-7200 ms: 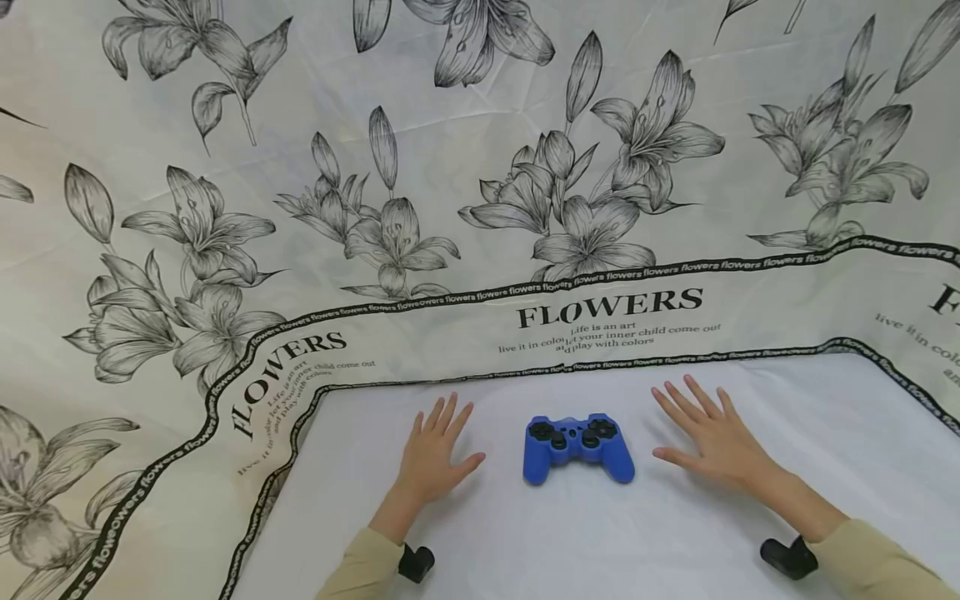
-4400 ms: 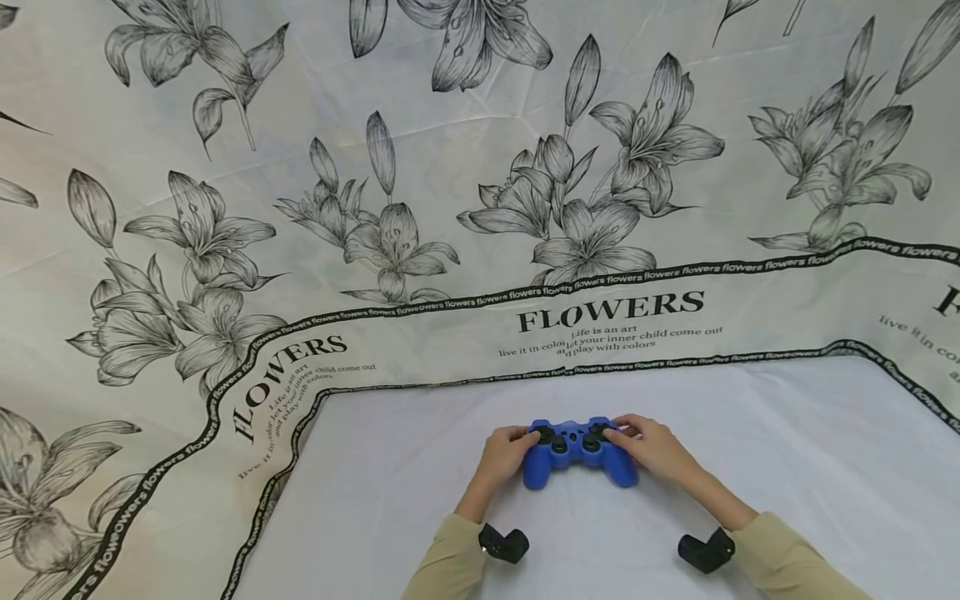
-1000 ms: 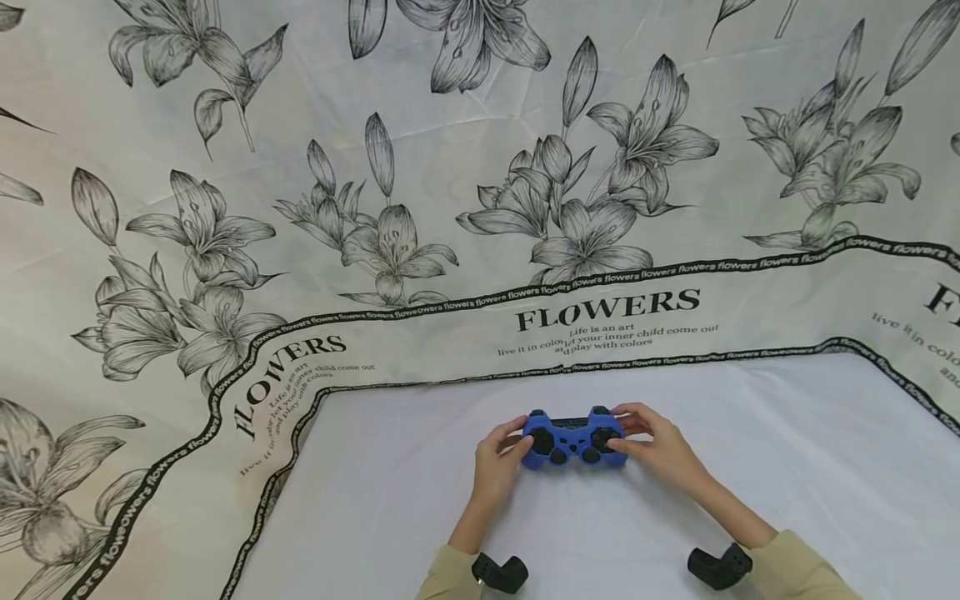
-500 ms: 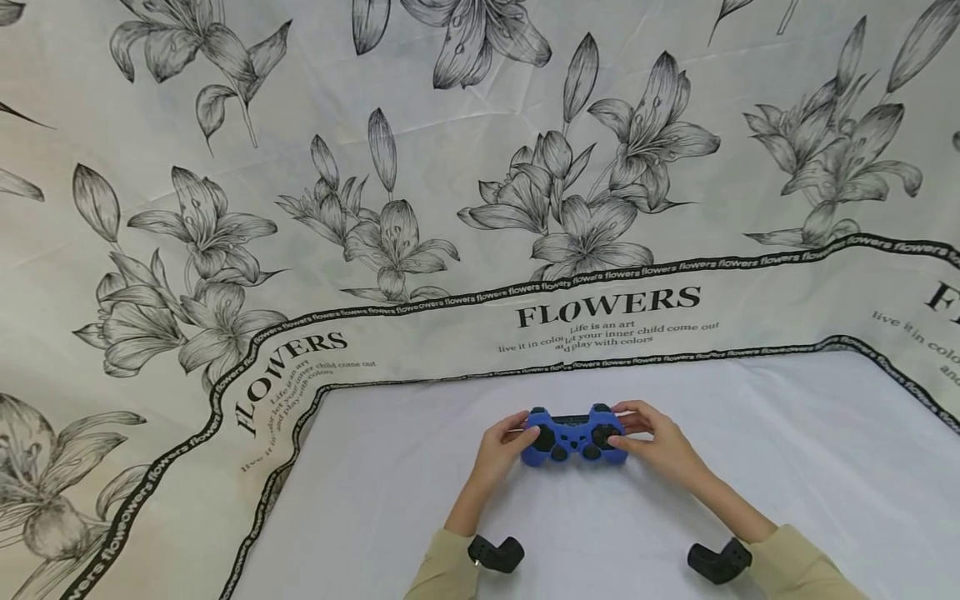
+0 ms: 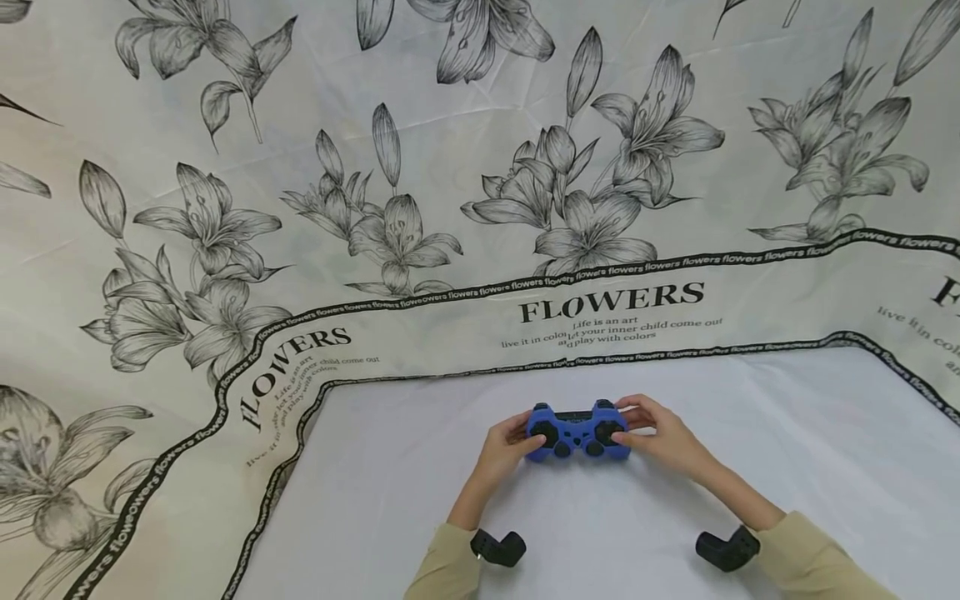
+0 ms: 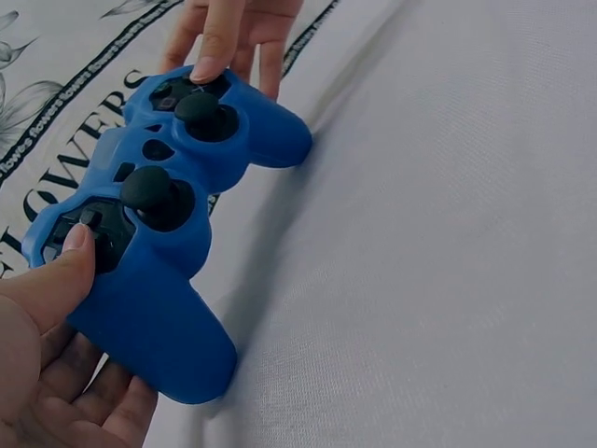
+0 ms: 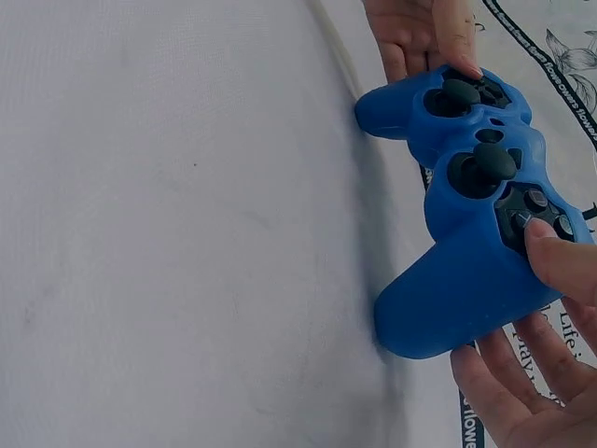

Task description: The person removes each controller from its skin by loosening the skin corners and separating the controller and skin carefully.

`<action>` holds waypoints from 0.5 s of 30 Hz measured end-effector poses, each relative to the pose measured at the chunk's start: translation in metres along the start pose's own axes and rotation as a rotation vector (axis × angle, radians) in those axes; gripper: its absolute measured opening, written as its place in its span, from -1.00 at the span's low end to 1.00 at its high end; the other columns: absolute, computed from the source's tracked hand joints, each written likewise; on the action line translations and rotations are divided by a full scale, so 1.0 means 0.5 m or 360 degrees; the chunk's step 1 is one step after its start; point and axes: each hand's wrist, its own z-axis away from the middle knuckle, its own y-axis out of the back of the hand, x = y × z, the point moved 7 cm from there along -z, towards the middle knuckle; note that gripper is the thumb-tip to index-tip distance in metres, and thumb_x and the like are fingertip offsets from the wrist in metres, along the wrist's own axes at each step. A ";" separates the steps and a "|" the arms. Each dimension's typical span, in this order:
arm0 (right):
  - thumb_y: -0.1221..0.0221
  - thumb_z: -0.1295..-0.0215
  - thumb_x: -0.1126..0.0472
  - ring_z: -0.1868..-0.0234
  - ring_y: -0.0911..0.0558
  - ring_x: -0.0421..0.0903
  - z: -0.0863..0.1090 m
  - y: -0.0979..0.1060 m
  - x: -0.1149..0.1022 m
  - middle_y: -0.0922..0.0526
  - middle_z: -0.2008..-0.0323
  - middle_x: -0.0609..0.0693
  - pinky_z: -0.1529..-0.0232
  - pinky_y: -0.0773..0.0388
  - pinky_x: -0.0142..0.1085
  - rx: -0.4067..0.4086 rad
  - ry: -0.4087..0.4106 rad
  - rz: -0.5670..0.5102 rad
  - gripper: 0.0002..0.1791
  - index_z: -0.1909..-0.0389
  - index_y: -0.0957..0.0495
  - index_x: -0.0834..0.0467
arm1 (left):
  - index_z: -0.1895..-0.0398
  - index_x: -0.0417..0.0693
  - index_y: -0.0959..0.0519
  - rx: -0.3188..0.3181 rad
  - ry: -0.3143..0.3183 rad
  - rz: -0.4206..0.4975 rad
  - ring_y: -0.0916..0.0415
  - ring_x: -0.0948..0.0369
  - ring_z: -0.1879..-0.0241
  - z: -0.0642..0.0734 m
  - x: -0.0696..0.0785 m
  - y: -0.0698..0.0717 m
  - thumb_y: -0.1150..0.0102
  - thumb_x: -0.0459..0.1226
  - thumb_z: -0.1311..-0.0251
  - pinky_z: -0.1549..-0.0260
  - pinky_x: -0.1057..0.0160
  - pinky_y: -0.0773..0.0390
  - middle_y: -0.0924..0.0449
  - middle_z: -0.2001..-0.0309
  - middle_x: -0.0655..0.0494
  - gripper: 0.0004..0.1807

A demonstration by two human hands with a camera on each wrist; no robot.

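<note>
A blue game controller point(image 5: 577, 435) with black sticks and buttons is held between both hands over the white table, its top edge tilted up in the head view. My left hand point(image 5: 498, 454) grips its left side, the thumb point(image 6: 70, 266) lying on the direction pad and the other fingers behind and below. On the other side my right hand point(image 5: 663, 437) holds the controller, its thumb point(image 7: 560, 257) pressed to the face buttons. In the right wrist view the fingers point(image 7: 504, 373) spread beneath the grip.
White cloth point(image 5: 600, 533) covers the table. Behind it hangs a pale curtain point(image 5: 420, 333) with printed lilies and a "FLOWERS" border. Black camera mounts point(image 5: 498, 548) sit at both wrists by the beige sleeves point(image 5: 813, 554).
Earlier both hands lay spread beside the controller on the table. They then closed on its sides and tilted it up. Over the last second it has hardly moved.
</note>
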 end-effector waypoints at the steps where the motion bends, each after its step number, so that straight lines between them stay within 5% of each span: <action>1: -0.30 -0.21 0.11 0.03 -0.61 0.11 -0.001 0.001 -0.001 -0.62 0.06 0.20 0.13 -0.58 -0.25 -0.0012 0.0003 0.0007 -0.48 -0.12 -0.40 0.25 | -0.27 -0.40 -0.35 0.0004 0.0008 -0.0004 -0.47 -0.06 -0.18 0.000 -0.001 0.000 -0.20 -0.31 -0.25 -0.15 0.08 -0.49 -0.49 -0.18 -0.26 -0.43; 15: -0.27 -0.23 0.15 0.02 -0.60 0.13 -0.008 0.014 -0.030 -0.56 -0.04 0.28 0.14 -0.63 -0.29 -0.0108 0.0040 0.0069 -0.52 -0.09 -0.42 0.30 | -0.33 -0.29 -0.32 0.0029 0.0072 -0.0077 -0.47 0.00 -0.19 -0.009 -0.012 -0.007 -0.28 -0.24 -0.20 -0.17 0.10 -0.48 -0.49 -0.20 -0.19 -0.34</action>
